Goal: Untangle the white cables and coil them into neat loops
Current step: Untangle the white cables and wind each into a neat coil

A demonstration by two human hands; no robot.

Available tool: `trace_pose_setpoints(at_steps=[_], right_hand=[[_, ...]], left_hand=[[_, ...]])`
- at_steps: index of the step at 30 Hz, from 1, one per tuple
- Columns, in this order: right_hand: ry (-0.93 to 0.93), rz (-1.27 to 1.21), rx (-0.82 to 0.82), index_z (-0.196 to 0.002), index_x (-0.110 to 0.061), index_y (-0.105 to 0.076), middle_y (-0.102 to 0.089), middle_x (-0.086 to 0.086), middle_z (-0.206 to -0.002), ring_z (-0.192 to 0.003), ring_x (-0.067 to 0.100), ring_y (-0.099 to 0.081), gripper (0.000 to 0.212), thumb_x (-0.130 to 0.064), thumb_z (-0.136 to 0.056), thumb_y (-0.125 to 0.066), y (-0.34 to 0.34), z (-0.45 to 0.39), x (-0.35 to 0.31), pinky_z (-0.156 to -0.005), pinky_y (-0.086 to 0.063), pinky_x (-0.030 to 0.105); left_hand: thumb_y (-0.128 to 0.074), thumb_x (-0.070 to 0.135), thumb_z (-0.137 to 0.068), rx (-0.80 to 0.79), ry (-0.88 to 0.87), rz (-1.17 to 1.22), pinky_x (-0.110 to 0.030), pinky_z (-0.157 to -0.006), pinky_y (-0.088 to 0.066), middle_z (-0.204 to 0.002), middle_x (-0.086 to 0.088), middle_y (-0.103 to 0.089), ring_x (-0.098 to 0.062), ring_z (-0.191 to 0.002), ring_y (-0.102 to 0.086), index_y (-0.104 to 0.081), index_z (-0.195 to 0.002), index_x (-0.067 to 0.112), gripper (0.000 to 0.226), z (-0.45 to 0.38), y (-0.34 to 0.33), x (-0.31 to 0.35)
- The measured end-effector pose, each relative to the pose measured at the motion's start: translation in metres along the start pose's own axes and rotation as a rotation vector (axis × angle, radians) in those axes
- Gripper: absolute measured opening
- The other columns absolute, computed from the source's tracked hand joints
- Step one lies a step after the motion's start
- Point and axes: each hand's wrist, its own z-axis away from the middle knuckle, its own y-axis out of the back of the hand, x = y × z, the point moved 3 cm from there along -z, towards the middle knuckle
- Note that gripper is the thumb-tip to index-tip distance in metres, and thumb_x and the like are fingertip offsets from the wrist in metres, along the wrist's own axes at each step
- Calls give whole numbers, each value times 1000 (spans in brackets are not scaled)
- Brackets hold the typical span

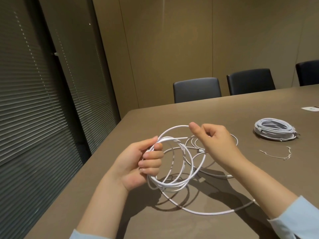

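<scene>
My left hand (145,161) grips several loops of a white cable (183,181), held above the brown table (155,225). My right hand (215,140) pinches the same cable where it arcs over the top of the loops. The loose part of the cable trails on the table under my right forearm. More white cable lies tangled on the table behind the loops, partly hidden by my right hand. A finished coil of white cable (275,129) lies flat at the right.
A thin twist tie (278,154) lies on the table near the finished coil. A small card (309,109) sits at the far right. Black chairs (196,89) line the far edge. The table's left edge runs close to the blinds (34,100).
</scene>
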Motion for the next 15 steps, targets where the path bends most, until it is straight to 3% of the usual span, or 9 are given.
trace_pose_setpoints(at_steps=[6,15], right_hand=[[-68,-64,47,-50,-17,-30,-28,-13,-38,-41,5,-27,57,-42,-88,-65,9,-5,6,-58,-35,26],[-125,-15,144,-54,-16,-32,-28,-12,-39,-47,9,-28,54,-43,-91,-60,16,-12,18,-55,-28,29]], left_hand=[[-77,15,-80,18,-42,15,-17,-31,-25,-46,4,-34,-5,-36,-20,-54,-72,9,24,6,1,5],[-85,17,-69,69,-199,-19,-14,-36,-17,-52,8,-21,-4,-38,-15,-56,-67,11,31,9,-3,9]])
